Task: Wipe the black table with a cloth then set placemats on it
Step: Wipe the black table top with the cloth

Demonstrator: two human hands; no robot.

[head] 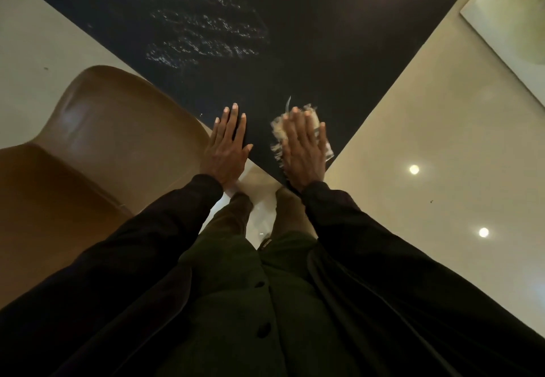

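The black table [309, 52] stretches away from me, its near corner pointing at my legs. A patch of pale wet streaks [206, 34] marks its middle. My right hand [303, 152] lies flat on a light fluffy cloth [278, 133] at the near corner, fingers spread over it; the cloth and hand look blurred. My left hand [228, 148] rests flat on the table's near left edge, fingers extended, holding nothing. No placemats are in view.
A brown moulded chair [88, 146] stands close against the table's left side. Glossy cream floor [427, 155] with light reflections lies to the right. A pale rug or panel [513, 28] sits at the far right.
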